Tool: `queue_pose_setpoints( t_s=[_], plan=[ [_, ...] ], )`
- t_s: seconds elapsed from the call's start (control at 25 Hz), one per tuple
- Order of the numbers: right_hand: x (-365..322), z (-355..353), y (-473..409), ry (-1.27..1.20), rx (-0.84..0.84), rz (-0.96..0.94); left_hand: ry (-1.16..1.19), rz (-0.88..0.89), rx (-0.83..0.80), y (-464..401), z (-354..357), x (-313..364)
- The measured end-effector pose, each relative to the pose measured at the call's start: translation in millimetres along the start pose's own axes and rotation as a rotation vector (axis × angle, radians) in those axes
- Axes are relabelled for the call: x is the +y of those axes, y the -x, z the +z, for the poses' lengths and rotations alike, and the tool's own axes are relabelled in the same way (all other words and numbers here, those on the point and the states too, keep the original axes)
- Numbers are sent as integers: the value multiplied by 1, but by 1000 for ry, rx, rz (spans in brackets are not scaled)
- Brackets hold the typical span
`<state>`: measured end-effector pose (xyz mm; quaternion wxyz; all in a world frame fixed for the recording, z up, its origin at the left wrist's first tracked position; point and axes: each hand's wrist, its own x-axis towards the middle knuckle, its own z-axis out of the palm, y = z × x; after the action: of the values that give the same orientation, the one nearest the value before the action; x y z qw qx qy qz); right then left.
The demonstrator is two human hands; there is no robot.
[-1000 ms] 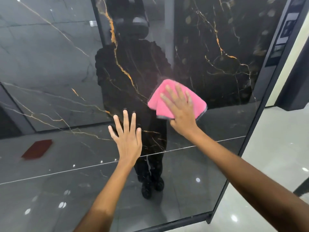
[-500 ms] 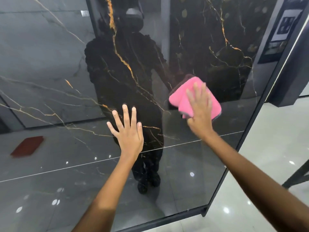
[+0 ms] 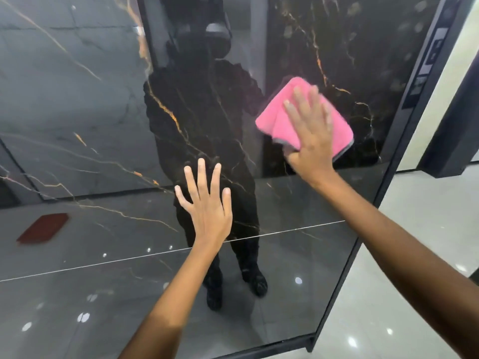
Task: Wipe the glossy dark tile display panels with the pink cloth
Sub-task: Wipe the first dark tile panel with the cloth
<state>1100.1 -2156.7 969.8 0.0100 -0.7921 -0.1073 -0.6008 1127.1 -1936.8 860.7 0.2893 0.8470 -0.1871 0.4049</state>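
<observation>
We see a glossy dark panel (image 3: pixel 324 268) with gold veining, standing upright in a thin black frame (image 3: pixel 344 268) and filling most of the head view. The right hand (image 3: pixel 311 136) lies flat on a folded pink cloth (image 3: pixel 282 117), fingers straight and slightly apart, palm pressing the cloth against the panel in its upper right part. We note motion blur on these fingers. The cloth has a grey hem (image 3: pixel 344 149) visible along its lower right edge, and its pink corners show to the left of and above the hand.

The left hand (image 3: pixel 207 203) rests open on the panel, lower and to the left of the cloth and well apart from it, its fingers spread and pointing upward; it holds nothing. Its wrist crosses a thin pale line (image 3: pixel 298 229) that runs across the glossy face.

In the panel we see the dark reflection (image 3: pixel 202 112) of the person, along with a reflected red shape (image 3: pixel 42 228) at lower left and small bright ceiling lights (image 3: pixel 298 280). To the right of the frame lies a pale polished floor (image 3: pixel 404 255), with a dark column (image 3: pixel 456 130) beyond it.
</observation>
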Motion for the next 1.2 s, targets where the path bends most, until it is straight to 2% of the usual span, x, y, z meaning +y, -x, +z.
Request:
queue_pose_setpoints(
  t_s=[0.04, 0.16, 0.2, 0.24, 0.28, 0.4, 0.48, 0.52, 0.56, 0.68, 0.72, 0.76, 0.84, 0.96, 1.0, 1.04, 1.08, 1.16, 1.2],
  plan=[
    [1, 4, 22, 23, -66, -88, -10, -4, -1, -1, 6, 8],
    [17, 4, 134, 151, -521, -640, -39, -17, -6, 10, 24, 25],
    [30, -1, 142, 179, -597, -753, -50, -11, -7, 14, 29, 29],
    [46, -4, 129, 155, -580, -803, -60, -4, -5, 17, 34, 34],
    [61, -9, 100, 131, -464, -775, -72, 2, 1, 16, 39, 42],
    [92, -37, -8, 65, -86, -333, -91, -42, 0, 10, 53, 66],
    [97, -36, -9, 29, 12, -138, -100, -86, 10, 11, 60, 72],
    [95, -28, 19, 48, -18, -160, -110, -98, 16, 12, 62, 71],
    [89, -16, 63, 77, -125, -266, -120, -102, 20, 13, 63, 70],
    [78, -3, 194, 151, -584, -837, -142, -95, 25, 12, 60, 71],
    [82, -4, 207, 126, -642, -935, -148, -89, 28, 12, 60, 71],
    [89, -4, 198, 56, -601, -953, -156, -83, 33, 12, 60, 70],
    [98, -11, 138, -25, -406, -768, -164, -73, 47, 12, 61, 68],
    [102, -26, 49, -19, -205, -260, -146, -72, 59, 13, 64, 67],
    [98, -26, 51, -6, -166, -163, -141, -75, 60, 14, 65, 67],
    [92, -22, 72, 36, -191, -190, -138, -76, 63, 14, 66, 67],
    [83, -16, 108, 70, -302, -338, -141, -75, 66, 13, 66, 67],
    [73, -12, 180, 85, -618, -792, -150, -69, 59, 11, 65, 66],
    [77, -11, 196, 111, -665, -934, -149, -68, 56, 11, 65, 66]
  ],
)
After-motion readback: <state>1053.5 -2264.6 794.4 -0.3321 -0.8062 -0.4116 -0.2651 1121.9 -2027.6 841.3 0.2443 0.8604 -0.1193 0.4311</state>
